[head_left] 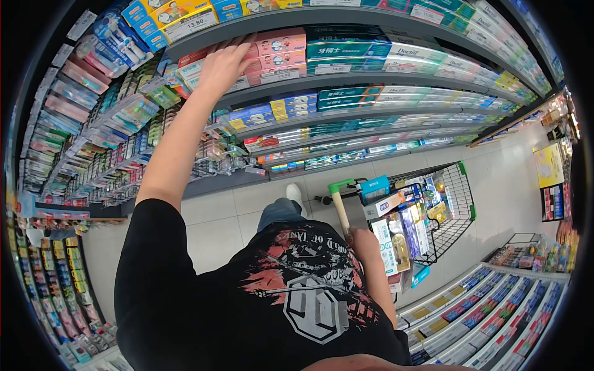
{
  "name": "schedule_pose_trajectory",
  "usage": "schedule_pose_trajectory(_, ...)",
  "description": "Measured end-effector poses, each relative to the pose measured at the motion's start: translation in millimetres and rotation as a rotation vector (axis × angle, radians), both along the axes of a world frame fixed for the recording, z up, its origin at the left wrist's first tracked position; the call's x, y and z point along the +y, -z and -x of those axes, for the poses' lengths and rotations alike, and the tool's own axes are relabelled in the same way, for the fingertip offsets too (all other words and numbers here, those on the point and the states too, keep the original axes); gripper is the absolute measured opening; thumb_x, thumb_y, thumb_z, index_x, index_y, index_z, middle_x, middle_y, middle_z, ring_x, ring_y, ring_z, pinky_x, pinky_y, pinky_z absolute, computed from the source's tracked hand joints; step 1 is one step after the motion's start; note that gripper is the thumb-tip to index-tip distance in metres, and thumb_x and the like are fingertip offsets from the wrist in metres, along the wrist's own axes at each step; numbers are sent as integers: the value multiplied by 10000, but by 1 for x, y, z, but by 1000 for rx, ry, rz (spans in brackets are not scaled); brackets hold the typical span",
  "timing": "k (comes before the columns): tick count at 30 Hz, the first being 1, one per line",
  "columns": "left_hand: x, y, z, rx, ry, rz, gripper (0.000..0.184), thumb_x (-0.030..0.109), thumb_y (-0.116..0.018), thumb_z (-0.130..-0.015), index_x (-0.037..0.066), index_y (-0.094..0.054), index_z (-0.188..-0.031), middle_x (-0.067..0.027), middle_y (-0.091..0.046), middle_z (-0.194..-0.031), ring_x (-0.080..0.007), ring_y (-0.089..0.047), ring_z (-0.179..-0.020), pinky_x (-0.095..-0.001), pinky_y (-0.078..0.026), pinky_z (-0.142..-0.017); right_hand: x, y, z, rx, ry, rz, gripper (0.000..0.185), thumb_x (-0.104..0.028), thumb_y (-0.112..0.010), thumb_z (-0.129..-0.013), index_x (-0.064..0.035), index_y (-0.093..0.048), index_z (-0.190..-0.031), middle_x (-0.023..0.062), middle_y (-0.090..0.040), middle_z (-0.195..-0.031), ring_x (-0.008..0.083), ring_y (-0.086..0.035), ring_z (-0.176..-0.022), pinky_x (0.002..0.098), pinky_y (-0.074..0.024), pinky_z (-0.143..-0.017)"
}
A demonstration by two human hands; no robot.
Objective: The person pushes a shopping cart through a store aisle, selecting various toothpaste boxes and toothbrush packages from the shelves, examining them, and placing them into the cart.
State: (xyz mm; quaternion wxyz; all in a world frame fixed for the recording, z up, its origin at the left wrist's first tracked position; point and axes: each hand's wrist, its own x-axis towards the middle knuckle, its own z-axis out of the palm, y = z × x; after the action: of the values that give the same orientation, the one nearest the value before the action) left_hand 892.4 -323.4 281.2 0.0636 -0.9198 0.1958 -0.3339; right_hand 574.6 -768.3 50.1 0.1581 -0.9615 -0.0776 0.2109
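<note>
My left hand (224,67) reaches up to a shelf, its fingers stretched out over pink toothpaste boxes (283,53). Whether it grips any of them cannot be made out. Dark green boxes (348,49) stand to the right of the pink ones. Down by my body, my right hand (364,240) is closed at the lower end of the handle (341,213) of a shopping cart (455,216). Inside the cart lie several boxes, among them a white and teal box (386,246) near my right hand and a teal box (374,188) beside the green handle corner.
Toothbrush packs (133,114) hang on racks at the left. Lower shelves hold blue and yellow boxes (291,106). My shoe (294,193) is on the tiled floor (216,210). Another product shelf (482,315) stands at the lower right, and a yellow sign (549,166) at the far right.
</note>
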Motion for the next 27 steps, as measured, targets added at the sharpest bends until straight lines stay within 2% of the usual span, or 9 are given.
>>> schedule_pose_trajectory(3, -5, -1, 3, 1, -55, -25, 570, 395, -685, -977, 179, -567, -1491, -101, -745, -1152, -295, -708, -1075, -465, -532, -996, -1, 0, 1, 13, 2, -23, 175, -161, -708, -887, -57, -705, -1027, 213, -743, -893, 423, -726, -892, 541, -577, -796)
schedule_pose_trajectory(7, -21, -3, 3, -32, -123, -38, 592, 433, -704, -959, 155, -585, -1468, -103, -738, -1193, -315, -689, -1116, -461, -508, -1016, -3, -5, -1, 68, -13, 0, 231, -166, -678, -900, -76, -710, -1109, 204, -761, -923, 411, -744, -926, 528, -607, -826)
schedule_pose_trajectory(10, -45, -6, 1, -89, -79, -23, 604, 443, -718, -951, 136, -590, -1455, -102, -720, -1235, -309, -675, -1125, -446, -500, -985, -5, -5, 1, 100, 51, -81, 235, -167, -710, -907, -71, -703, -1122, 231, -744, -942, 431, -722, -933, 545, -566, -830)
schedule_pose_trajectory(14, -92, -5, -17, -189, 123, -11, 647, 429, -746, -934, 96, -574, -1461, -94, -680, -1303, -288, -646, -1149, -427, -490, -946, -12, -27, 9, 162, 78, -121, 476, -177, -716, -930, -102, -650, -1396, 246, -752, -1078, 412, -727, -1004, 504, -570, -890)
schedule_pose_trajectory(16, -124, -4, -24, -95, 129, -25, 710, 410, -762, -917, 54, -533, -1487, -89, -616, -1434, -267, -597, -1261, -426, -463, -1042, -18, -25, 17, 120, 119, -206, 451, -226, -707, -950, -69, -649, -1369, 246, -754, -1080, 415, -728, -1008, 509, -571, -896)
schedule_pose_trajectory(19, -165, 5, -45, -178, 166, -111, 725, 409, -755, -921, 46, -512, -1500, -111, -574, -1503, -269, -555, -1353, -425, -415, -1154, -26, -23, 25, 82, 182, -288, 500, -321, -723, -970, -61, -642, -1389, 219, -764, -1127, 393, -734, -1042, 472, -579, -912)
schedule_pose_trajectory(20, -177, 8, -49, -137, 149, -114, 742, 420, -752, -921, 44, -499, -1507, -131, -529, -1557, -274, -499, -1433, -431, -357, -1228, -27, -24, 25, 75, 200, -283, 506, -343, -731, -971, -68, -650, -1388, 215, -766, -1135, 386, -740, -1040, 464, -585, -907)
schedule_pose_trajectory(22, -191, 15, -58, -119, 108, -109, 756, 431, -749, -921, 45, -489, -1517, -139, -513, -1573, -280, -486, -1449, -437, -347, -1235, -30, -25, 27, 54, 216, -260, 535, -398, -745, -967, -67, -660, -1379, 205, -770, -1150, 375, -748, -1039, 451, -590, -905)
schedule_pose_trajectory(27, -206, 29, -76, -103, 53, -97, 633, 389, -765, -908, 55, -544, -1398, -121, -577, -1493, -276, -524, -1400, -444, -389, -1178, -29, -33, 35, 44, 261, -274, 477, -345, -729, -976, -61, -652, -1351, 193, -765, -1165, 385, -730, -1065, 463, -578, -927)
